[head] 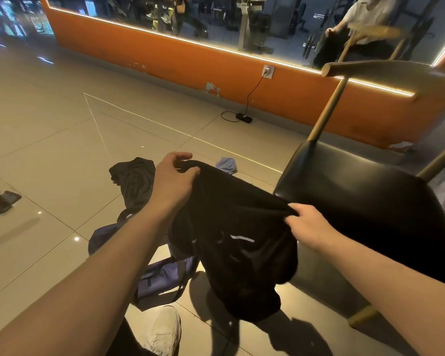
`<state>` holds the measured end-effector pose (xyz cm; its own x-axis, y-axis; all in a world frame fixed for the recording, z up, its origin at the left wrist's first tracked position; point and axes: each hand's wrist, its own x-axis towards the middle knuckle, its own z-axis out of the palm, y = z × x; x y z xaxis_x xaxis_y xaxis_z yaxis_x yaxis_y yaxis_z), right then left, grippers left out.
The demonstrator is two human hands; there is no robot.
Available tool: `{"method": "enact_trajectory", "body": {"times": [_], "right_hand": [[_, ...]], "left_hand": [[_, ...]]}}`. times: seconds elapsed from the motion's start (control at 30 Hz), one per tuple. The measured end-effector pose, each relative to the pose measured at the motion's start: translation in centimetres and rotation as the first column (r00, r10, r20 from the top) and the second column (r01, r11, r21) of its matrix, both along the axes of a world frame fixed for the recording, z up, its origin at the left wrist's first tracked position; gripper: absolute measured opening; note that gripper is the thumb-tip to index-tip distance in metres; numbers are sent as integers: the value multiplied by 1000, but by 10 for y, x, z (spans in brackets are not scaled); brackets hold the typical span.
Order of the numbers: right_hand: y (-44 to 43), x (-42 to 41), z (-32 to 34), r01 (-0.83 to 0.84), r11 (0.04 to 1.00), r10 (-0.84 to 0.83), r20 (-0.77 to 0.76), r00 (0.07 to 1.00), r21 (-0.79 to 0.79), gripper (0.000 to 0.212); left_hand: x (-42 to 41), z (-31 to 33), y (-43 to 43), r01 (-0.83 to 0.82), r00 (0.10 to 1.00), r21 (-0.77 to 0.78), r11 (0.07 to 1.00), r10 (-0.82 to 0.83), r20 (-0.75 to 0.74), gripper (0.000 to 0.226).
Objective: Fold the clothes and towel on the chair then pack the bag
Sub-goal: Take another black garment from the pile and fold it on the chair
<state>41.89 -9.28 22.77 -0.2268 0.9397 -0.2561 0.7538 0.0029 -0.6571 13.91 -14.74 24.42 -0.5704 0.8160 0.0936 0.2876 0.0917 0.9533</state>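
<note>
Your left hand (171, 176) and right hand (306, 223) each pinch an edge of the black garment (231, 240), which hangs between them. The purple bag (162, 276) lies on the floor below your left hand; the chair (357, 191) stands just beyond your right.

You are in a gym, by the look of it. Above the orange wall (165, 55), edged by a light strip (190, 42), the mirror (216, 11) shows you rows of machines (247, 21) and what look like weight plates (309, 46). Under you spreads a wide, glossy tiled floor (49, 124), like a public hall's, and a bag (160, 278) lies on it by your feet.
</note>
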Motion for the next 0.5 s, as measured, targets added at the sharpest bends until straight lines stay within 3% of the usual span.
{"method": "enact_trajectory", "body": {"times": [0.2,0.37,0.5], "right_hand": [[10,0,3,236,967,-253,-353,901,-92,21],[13,1,12,266,963,-244,-288,926,40,2],[12,4,11,221,963,-214,-61,975,154,26]], "left_hand": [[-1,0,1,21,983,-5,1000,-22,-181,25],[-4,-11,7,20,953,-21,1000,-26,-301,28],[1,-9,7,39,941,-19,999,-43,-337,35]]}}
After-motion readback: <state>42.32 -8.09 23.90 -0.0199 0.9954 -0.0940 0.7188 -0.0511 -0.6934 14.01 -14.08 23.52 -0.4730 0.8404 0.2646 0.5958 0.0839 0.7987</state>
